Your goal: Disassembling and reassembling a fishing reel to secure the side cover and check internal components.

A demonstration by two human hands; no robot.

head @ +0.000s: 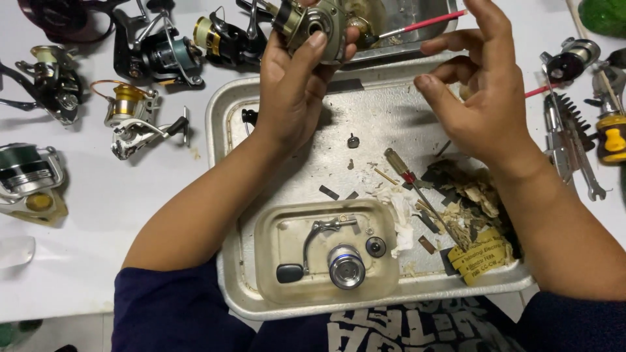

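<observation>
On the white desk (98, 215) at the far left lie several spinning fishing reels, among them a silver reel with a gold spool (134, 117) and a black reel with a teal spool (160, 55). The left hand (293, 85) is raised over the top edge of the large dented aluminium tray (218, 124), its fingers closed around a grey-and-gold metal reel body (313, 26), with the thumb laid across the round side plate. Below it, inside the big tray, sits a small clear plastic tray (267, 261) holding a silver crank handle with a black knob (306, 251), a shiny cylindrical spool (346, 266) and a small dark round part (375, 246). On the bare tray floor a tiny dark screw (353, 140) lies alone, and further right a screwdriver with a translucent amber handle (404, 173) rests beside crumpled white tissue (401, 208), scraps of brown debris (473, 192) and a yellow printed label (482, 254). The right hand (486, 98) hovers above the tray's right part, half open with fingers curled, a small pale object barely visible in its palm; whether it is gripped cannot be told. A thin red-handled brush (424, 24) reaches from near this hand towards the reel body. At the far right lie metal wrenches (574, 150) and a yellow-handled tool (613, 137).
</observation>
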